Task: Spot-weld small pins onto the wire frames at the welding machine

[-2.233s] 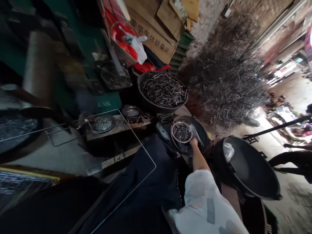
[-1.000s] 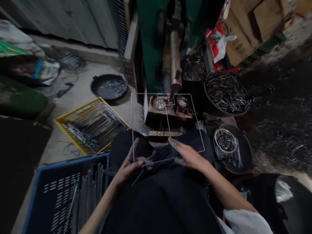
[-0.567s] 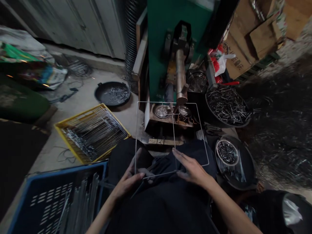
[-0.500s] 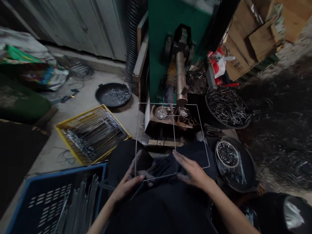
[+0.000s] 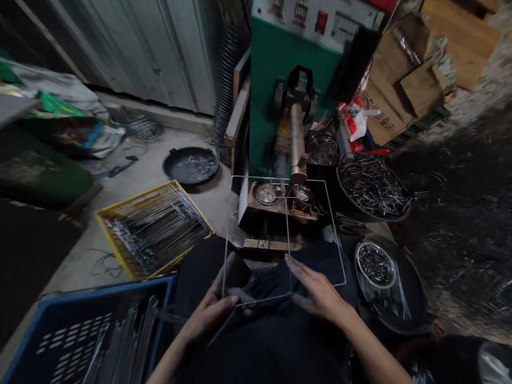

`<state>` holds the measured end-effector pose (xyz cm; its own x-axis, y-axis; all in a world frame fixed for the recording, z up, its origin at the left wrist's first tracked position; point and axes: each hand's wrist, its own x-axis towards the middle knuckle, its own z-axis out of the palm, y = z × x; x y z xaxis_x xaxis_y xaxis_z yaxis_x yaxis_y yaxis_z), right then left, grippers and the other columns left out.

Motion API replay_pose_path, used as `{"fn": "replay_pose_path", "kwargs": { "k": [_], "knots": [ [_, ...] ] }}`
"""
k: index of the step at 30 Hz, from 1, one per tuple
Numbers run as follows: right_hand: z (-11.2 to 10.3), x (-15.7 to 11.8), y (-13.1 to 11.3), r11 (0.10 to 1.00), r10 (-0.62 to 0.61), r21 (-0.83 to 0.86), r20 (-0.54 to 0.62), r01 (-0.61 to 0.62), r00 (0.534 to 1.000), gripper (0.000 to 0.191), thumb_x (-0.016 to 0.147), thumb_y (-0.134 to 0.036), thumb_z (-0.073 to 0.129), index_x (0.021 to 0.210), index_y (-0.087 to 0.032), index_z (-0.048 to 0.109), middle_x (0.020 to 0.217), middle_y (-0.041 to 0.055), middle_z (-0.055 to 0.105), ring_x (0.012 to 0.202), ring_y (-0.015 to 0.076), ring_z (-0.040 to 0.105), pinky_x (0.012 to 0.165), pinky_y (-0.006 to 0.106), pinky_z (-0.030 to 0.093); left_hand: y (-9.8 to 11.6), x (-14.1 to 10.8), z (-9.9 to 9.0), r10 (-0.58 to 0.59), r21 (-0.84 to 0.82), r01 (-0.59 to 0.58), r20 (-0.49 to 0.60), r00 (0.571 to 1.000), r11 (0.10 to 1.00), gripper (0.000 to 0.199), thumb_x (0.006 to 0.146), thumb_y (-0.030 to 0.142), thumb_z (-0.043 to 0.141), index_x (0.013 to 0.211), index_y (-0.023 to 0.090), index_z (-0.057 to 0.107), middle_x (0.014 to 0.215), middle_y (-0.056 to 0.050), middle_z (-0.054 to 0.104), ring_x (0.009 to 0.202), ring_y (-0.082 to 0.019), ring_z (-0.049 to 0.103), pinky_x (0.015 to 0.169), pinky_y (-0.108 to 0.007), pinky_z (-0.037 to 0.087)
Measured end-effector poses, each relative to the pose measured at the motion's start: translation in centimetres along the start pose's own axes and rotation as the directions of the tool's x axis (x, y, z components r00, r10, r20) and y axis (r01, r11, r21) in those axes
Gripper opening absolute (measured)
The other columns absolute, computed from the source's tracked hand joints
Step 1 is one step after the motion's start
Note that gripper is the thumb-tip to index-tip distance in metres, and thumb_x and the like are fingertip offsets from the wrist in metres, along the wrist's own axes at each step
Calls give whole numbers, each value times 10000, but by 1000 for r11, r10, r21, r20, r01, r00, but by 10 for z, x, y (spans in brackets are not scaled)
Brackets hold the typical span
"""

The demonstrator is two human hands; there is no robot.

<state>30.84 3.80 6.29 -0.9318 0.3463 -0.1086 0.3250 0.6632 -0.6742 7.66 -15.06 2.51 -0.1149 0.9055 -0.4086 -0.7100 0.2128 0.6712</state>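
Observation:
A bent wire frame (image 5: 288, 234), rectangular with a wire down its middle, spans both hands above my lap. My left hand (image 5: 216, 301) grips its near left corner, thumb on the near wire. My right hand (image 5: 318, 290) pinches the middle wire near its lower end, fingers pointing forward. A thin wire piece (image 5: 221, 329) slants down below my left thumb; what holds it is unclear. The frame's far side reaches the lower tip of a green machine's metal cylinder (image 5: 297, 144). Beneath it, a small dish (image 5: 266, 194) of tiny metal pieces sits on the machine's ledge.
At left stand a yellow crate (image 5: 116, 256) of wire parts, a blue crate (image 5: 100, 292) of metal strips and a black pan (image 5: 176, 165). At right are a tub (image 5: 372, 186) heaped with wire pieces and a steel bowl (image 5: 375, 264). The green machine (image 5: 264, 96) rises ahead.
My view has tilted up, bringing the machine's panel of dials into sight. Both hands keep their grip on the wire frame, which has barely moved against the machine.

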Motion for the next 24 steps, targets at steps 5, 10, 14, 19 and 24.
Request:
{"fn": "replay_pose_path", "kwargs": {
  "k": [5,10,14,19,24],
  "knots": [
    [0,0,-1,1000,6,9,6,-6,1000,962,809,-96,653,1589,-304,129,1615,47,268,1443,226,350,1170,378,364,-3,0,0,21,18,-21,10,1000,1000,944,875,306,676,1585,264,55,815,-82,718,740,-240,674,728,-341,508],
    [3,2,7,1000,-30,-11,-38,30,999,917,853,-139,633,1589,-321,115,1605,50,296,1421,224,393,1138,369,408,-6,9,-4,45,16,-46,48,998,999,900,895,309,659,1585,253,84,791,-87,719,732,-244,689,761,-368,520],
    [-17,40,23,991,-5,-134,-115,-10,993,858,876,-188,642,1579,-335,174,1497,39,485,1320,218,525,1068,345,470,23,55,-13,160,68,-163,45,986,984,979,818,228,732,1583,256,122,813,-74,735,711,-243,703,705,-346,554],
    [-75,117,46,900,132,-366,-288,-237,949,762,824,-374,754,1497,-278,408,1136,58,721,1039,269,680,868,331,530,89,139,-25,311,61,-327,186,932,943,989,776,134,715,1578,234,146,683,-11,717,647,-226,716,666,-344,597],
    [-112,156,58,904,71,-371,-359,-212,931,639,811,-402,762,1384,-240,532,1042,70,730,933,258,690,766,296,508,129,179,-28,339,62,-369,282,898,927,944,829,115,638,1582,248,86,755,-38,750,741,-238,743,636,-278,574]
  ]
}}
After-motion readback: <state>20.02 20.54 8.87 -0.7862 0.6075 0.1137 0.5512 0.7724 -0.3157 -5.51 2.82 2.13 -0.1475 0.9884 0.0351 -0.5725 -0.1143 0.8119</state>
